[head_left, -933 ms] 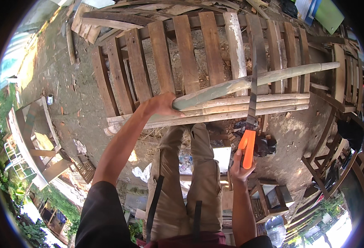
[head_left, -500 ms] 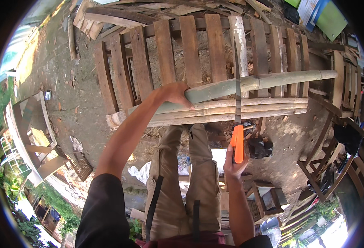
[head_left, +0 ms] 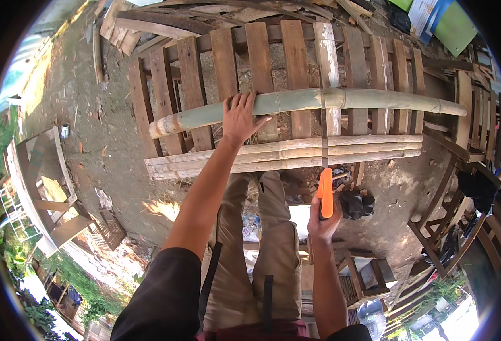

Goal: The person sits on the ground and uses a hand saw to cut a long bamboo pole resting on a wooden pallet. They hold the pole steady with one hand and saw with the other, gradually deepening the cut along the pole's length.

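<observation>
A greenish bamboo pole [head_left: 284,101] lies crosswise over the slatted wooden pallet [head_left: 224,62]. The fingers of my left hand [head_left: 239,119] bend over the pole left of its middle, with the thumb spread out on the near side. Down at the right, my right hand [head_left: 322,226] is closed round the orange handle of a hand saw [head_left: 326,190]. Its narrow blade points away from me and crosses the pole near a pale band. Whether the teeth touch the bamboo I cannot tell. Thinner, pale bamboo poles [head_left: 284,154] lie side by side along the pallet's near edge.
Loose boards [head_left: 165,24] are heaped beyond the pallet. Wooden frames [head_left: 478,136] stand at the right, and a black plastic bag [head_left: 357,204] lies on the ground near the saw. At the left is a low wooden structure [head_left: 40,187].
My left hand has moved away from me, and the bamboo pole's left part has swung outward off the thinner poles. My right hand and the saw have barely moved.
</observation>
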Motion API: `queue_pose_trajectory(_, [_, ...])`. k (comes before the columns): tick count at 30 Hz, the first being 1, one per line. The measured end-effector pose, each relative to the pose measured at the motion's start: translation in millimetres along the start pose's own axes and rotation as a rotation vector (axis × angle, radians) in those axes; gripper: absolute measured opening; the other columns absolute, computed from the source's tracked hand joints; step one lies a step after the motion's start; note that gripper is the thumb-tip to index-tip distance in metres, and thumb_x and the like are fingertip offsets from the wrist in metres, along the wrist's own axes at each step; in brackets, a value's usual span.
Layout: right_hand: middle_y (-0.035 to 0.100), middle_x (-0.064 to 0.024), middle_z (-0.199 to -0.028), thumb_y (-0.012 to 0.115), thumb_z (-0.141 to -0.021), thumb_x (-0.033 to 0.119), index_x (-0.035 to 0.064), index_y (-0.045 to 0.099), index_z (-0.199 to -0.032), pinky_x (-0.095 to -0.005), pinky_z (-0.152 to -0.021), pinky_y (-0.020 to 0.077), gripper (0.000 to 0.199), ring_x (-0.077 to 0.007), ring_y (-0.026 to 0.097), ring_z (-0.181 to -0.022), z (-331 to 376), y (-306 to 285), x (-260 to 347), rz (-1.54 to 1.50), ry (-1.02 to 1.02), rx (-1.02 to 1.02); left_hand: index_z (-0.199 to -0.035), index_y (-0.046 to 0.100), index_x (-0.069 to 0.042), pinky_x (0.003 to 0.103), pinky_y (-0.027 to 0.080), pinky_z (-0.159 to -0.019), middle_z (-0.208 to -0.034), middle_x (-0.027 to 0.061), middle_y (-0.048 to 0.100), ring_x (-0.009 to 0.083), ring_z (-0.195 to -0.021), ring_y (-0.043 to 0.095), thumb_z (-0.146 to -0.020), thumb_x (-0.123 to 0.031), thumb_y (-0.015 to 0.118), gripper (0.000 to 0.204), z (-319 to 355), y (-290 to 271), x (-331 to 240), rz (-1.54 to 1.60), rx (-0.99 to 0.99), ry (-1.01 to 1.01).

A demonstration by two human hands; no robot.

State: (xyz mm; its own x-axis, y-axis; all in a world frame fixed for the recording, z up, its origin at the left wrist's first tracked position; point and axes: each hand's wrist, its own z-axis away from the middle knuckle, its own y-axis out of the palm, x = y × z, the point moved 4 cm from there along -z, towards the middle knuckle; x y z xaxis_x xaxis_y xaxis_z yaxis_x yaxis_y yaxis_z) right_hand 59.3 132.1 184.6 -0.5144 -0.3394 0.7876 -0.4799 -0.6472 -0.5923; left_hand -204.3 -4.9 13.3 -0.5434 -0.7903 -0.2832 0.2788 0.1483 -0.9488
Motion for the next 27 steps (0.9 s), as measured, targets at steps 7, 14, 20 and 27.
queue_pose_trajectory(7, [0.061,-0.0116,-0.066,0.067,-0.094,0.014,-0.0057,0.065,-0.092,-0.0318,-0.056,0.0458,0.019,-0.0151,0.054,-0.058,-33,-13,-1,0.063,0.046,0.048,-0.137,0.051,-0.007,0.048,0.033,-0.108,-0.130,0.0083,0.060,0.0247,-0.127,0.051,-0.079,-0.064,0.072,0.084,-1,3,3,-0.007,-0.089,0.058])
queue_pose_trajectory(14, [0.064,-0.0129,-0.069,0.066,-0.094,0.014,-0.0061,0.066,-0.097,-0.0314,-0.059,0.0477,0.021,-0.0157,0.058,-0.061,-23,-35,-1,0.087,-0.008,0.056,-0.131,0.055,-0.002,0.050,0.033,-0.111,-0.131,0.0131,0.057,0.0291,-0.130,0.048,-0.080,-0.057,0.074,0.078,9,3,-1,0.029,-0.116,0.185])
queue_pose_trajectory(20, [0.056,-0.0092,-0.059,0.072,-0.090,0.013,-0.0002,0.061,-0.080,-0.0332,-0.051,0.0432,0.020,-0.0168,0.052,-0.049,-10,-25,6,0.034,0.033,0.080,-0.130,0.057,0.001,0.050,0.032,-0.113,-0.132,0.0146,0.054,0.0302,-0.131,0.045,-0.083,-0.056,0.072,0.076,25,12,-22,0.049,-0.074,0.260])
queue_pose_trajectory(27, [0.054,-0.0064,-0.057,0.071,-0.092,0.016,-0.0005,0.060,-0.077,-0.0306,-0.050,0.0409,0.025,-0.0102,0.046,-0.052,9,-2,40,-0.084,0.189,0.184,-0.127,0.060,-0.001,0.050,0.034,-0.111,-0.126,0.0154,0.058,0.0316,-0.125,0.050,-0.091,-0.051,0.065,0.062,19,7,-26,0.108,-0.131,0.223])
